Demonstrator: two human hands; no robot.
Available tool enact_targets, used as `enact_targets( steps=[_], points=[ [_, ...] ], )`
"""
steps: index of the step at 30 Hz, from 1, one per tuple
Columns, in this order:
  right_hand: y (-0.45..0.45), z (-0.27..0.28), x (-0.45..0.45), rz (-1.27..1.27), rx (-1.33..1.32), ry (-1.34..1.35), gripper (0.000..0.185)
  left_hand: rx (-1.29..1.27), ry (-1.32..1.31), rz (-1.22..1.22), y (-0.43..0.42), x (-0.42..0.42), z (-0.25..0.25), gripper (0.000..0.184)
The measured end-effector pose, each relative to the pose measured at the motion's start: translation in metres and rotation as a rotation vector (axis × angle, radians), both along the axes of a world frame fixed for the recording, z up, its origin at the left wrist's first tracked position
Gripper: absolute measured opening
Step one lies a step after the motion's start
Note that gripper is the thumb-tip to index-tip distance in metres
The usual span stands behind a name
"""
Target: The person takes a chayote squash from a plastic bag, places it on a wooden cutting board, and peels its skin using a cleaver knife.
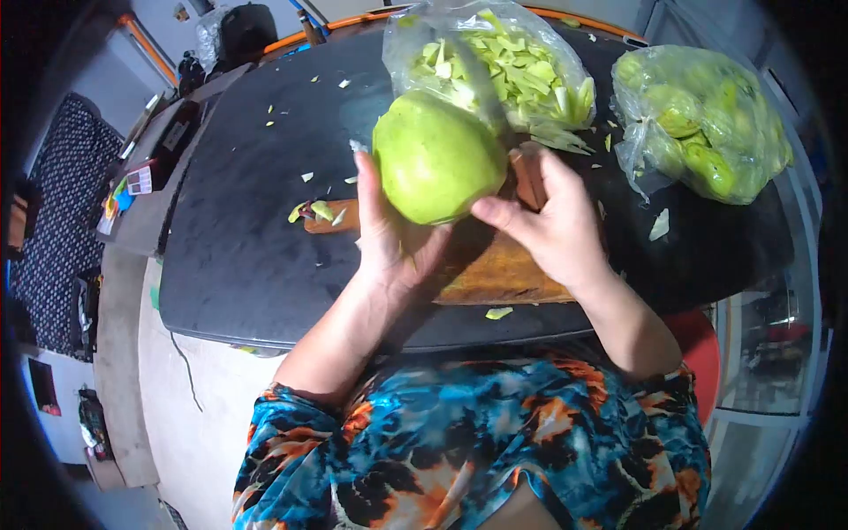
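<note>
Green fruit between left thumb and fingers

Two hands, one held fruit, one knife, two bags, one board

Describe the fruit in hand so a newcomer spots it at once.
Find the dark table, then the wooden board near its front edge. Above the board, the left hand cups a round green fruit. Unlike the green contents of both clear bags, it is outside the plastic.
</note>
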State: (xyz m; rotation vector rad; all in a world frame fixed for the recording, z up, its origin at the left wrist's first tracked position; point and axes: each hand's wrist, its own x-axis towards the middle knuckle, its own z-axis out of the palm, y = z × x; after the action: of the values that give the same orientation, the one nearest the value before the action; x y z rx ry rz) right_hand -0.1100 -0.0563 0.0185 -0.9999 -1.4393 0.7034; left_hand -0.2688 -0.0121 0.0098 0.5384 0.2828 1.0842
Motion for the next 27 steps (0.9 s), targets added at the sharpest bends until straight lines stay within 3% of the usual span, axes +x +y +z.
enact_targets(
  steps=[1,6,8,9,11,16,20,24,27],
  points=[
    [-0.001,0.005,-0.004,-0.041,0.046,-0.136,0.043,-0.075,-0.113,-0.020,0.001,-0.003,-0.004,0.084],
    [0.010,0.008,-0.004,-0.066,0.033,-0.046,0.043,0.111,-0.066,-0.058,-0.002,-0.006,-0.001,0.081],
    [0.006,0.020,0.005,-0.128,0.004,-0.247,0.044,0.125,-0.054,-0.086,0.001,-0.007,-0.002,0.081],
    [0.005,0.021,0.007,-0.126,0.012,-0.283,0.044,0.162,0.096,-0.045,-0.001,-0.008,0.002,0.078],
    [0.002,0.020,0.008,-0.128,0.028,-0.352,0.044,0.172,0.145,-0.005,-0.002,-0.006,-0.003,0.077],
    [-0.003,0.008,0.009,-0.072,-0.028,-0.233,0.046,0.007,0.092,-0.159,-0.002,-0.005,0.001,0.080],
    [-0.001,0.007,0.015,-0.024,0.020,-0.070,0.045,0.155,0.144,-0.143,-0.007,-0.004,0.009,0.071],
    [0.002,0.004,0.017,-0.078,0.047,-0.119,0.038,0.130,0.155,-0.164,-0.006,0.000,-0.006,0.068],
    [-0.003,0.003,0.015,-0.100,-0.019,-0.184,0.035,0.028,-0.037,-0.193,-0.009,0.006,-0.008,0.069]
  ],
)
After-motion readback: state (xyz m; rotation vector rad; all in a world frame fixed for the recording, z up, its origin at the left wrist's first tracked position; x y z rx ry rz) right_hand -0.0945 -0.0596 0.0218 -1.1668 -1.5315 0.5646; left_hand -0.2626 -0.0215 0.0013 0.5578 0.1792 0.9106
